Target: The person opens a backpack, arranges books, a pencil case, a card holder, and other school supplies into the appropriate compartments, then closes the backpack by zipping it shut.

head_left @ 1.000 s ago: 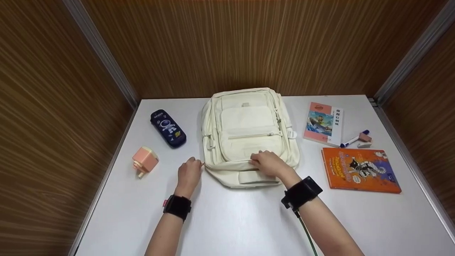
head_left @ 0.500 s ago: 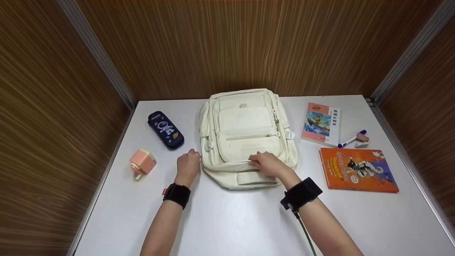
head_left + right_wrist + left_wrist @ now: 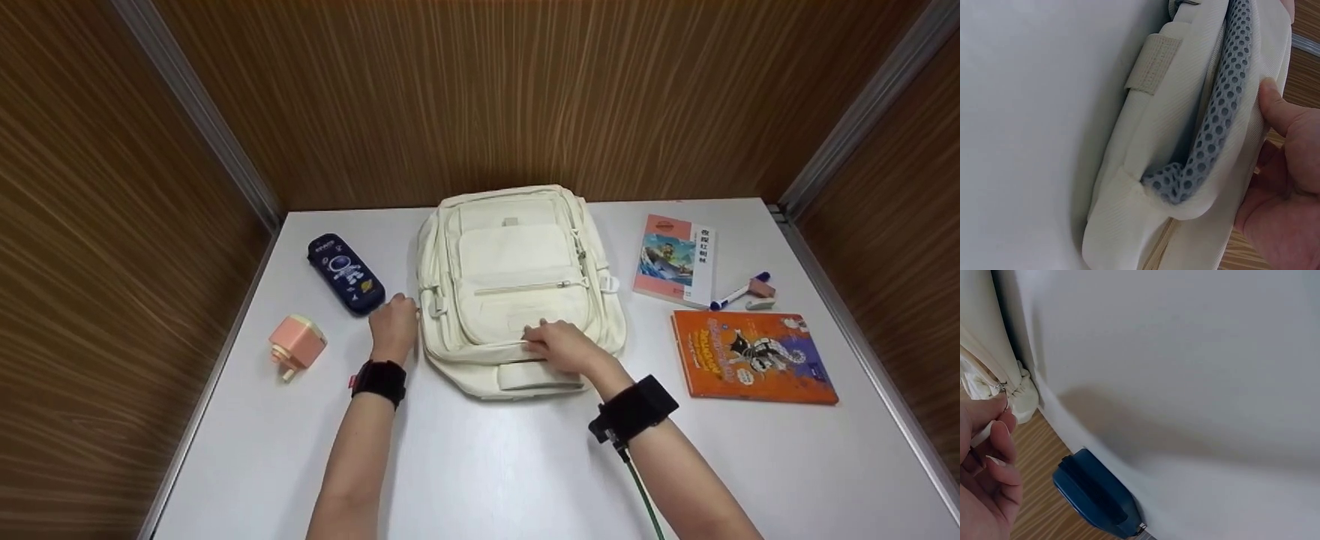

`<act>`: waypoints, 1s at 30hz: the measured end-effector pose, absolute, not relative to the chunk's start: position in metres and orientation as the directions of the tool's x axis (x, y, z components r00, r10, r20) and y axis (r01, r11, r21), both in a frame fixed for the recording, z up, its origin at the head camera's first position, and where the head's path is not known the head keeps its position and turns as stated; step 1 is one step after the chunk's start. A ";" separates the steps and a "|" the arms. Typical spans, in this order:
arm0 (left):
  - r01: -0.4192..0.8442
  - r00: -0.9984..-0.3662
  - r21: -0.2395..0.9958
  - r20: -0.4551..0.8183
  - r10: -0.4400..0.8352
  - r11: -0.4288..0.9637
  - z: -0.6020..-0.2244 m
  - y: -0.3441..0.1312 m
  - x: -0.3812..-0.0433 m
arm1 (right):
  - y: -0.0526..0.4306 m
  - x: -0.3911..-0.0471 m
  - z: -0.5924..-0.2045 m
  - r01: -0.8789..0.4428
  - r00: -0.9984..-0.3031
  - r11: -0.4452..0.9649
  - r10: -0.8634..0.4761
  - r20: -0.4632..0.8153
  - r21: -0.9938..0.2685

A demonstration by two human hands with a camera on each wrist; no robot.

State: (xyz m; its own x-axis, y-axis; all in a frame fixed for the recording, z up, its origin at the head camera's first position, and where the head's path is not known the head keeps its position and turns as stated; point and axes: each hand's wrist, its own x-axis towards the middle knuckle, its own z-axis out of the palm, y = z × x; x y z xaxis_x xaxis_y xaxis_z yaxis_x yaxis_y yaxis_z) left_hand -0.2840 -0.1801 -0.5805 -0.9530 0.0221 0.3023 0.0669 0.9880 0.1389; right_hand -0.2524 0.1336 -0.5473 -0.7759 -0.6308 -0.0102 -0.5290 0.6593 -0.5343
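Note:
A cream backpack lies on the table with its carry handle toward me. At its left side, my left hand pinches a small metal zipper pull between thumb and forefinger, as the left wrist view shows. My right hand grips the bag's near edge, the thumb pressing the fabric above the handle. In the right wrist view, grey mesh padding lines the handle's underside.
Beyond my left hand lies a dark blue astronaut pencil case, with a pink pencil sharpener nearer. To the right are a pink-and-white book, a marker, small erasers and an orange book. Wood-grain panels enclose the table.
My left hand has moved away from me along the backpack's left side with the zipper pull, closer to the pencil case. My right hand keeps its grip on the near edge.

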 end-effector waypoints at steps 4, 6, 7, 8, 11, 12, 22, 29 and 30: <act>0.011 -0.965 0.152 0.260 -0.029 0.988 -0.579 -0.181 -0.292 | 0.132 -0.251 -0.547 -0.509 -0.781 0.666 -0.624 -0.033 -0.546; -0.012 -0.967 0.172 0.250 -0.055 0.985 -0.579 -0.181 -0.294 | 0.130 -0.250 -0.547 -0.498 -0.786 0.671 -0.617 -0.041 -0.549; -0.021 -0.967 0.182 0.247 -0.067 0.983 -0.579 -0.182 -0.296 | 0.130 -0.250 -0.548 -0.497 -0.787 0.673 -0.615 -0.043 -0.547; -0.030 -0.967 0.189 0.243 -0.076 0.982 -0.579 -0.182 -0.297 | 0.129 -0.250 -0.548 -0.495 -0.788 0.675 -0.614 -0.044 -0.546; -0.058 -0.971 0.203 0.215 -0.102 0.978 -0.578 -0.183 -0.299 | 0.127 -0.249 -0.548 -0.495 -0.788 0.672 -0.614 -0.041 -0.551; -0.067 -0.973 0.205 0.202 -0.110 0.976 -0.578 -0.183 -0.300 | 0.127 -0.249 -0.548 -0.498 -0.786 0.669 -0.617 -0.038 -0.551; -0.059 -0.978 0.249 0.180 -0.106 0.967 -0.576 -0.178 -0.297 | 0.131 -0.250 -0.550 -0.493 -0.796 0.693 -0.603 -0.048 -0.527; 0.043 -0.972 0.236 0.236 -0.015 0.971 -0.559 -0.162 -0.281 | 0.130 -0.249 -0.550 -0.520 -0.794 0.701 -0.607 -0.025 -0.487; 0.073 -0.970 0.240 0.244 0.013 0.968 -0.556 -0.158 -0.277 | 0.129 -0.249 -0.549 -0.527 -0.793 0.698 -0.609 -0.016 -0.484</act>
State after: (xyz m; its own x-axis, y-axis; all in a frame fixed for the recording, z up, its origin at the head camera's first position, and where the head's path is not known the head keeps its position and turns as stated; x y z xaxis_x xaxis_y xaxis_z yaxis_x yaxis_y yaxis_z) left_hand -0.2766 -0.1584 -0.5560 -0.9697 0.0127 0.2441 0.0731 0.9680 0.2401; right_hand -0.2491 0.1292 -0.5493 -0.7928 -0.6092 -0.0156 -0.5270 0.6983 -0.4844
